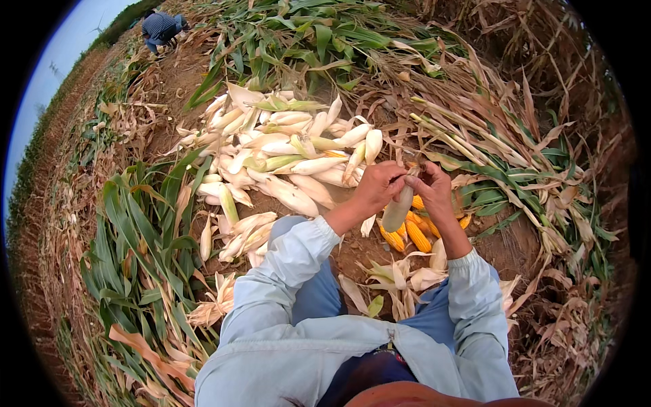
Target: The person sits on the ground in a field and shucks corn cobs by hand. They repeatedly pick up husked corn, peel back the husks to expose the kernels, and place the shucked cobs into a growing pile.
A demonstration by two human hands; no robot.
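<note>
Both hands meet at the tip of an ear of corn in its pale husk (398, 211), held up before me with its thick end downward. My left hand (379, 184) pinches the tip from one side. From the other side, my right hand (431, 189) grips it with thumb and fingers. Just below and behind this ear lie several bare yellow corn cobs (418, 237) on the soil, partly hidden by the ear and my right wrist. A large heap of unhusked corn ears (285, 147) spreads to the left of my hands.
Loose husks (402, 280) lie between my knees. Green corn stalks (147, 229) are piled at left, more leafy stalks (325, 40) at the far side. Cut stalks (478, 137) lie at right, beside dry standing corn (539, 46). Another person (161, 29) crouches far off at upper left.
</note>
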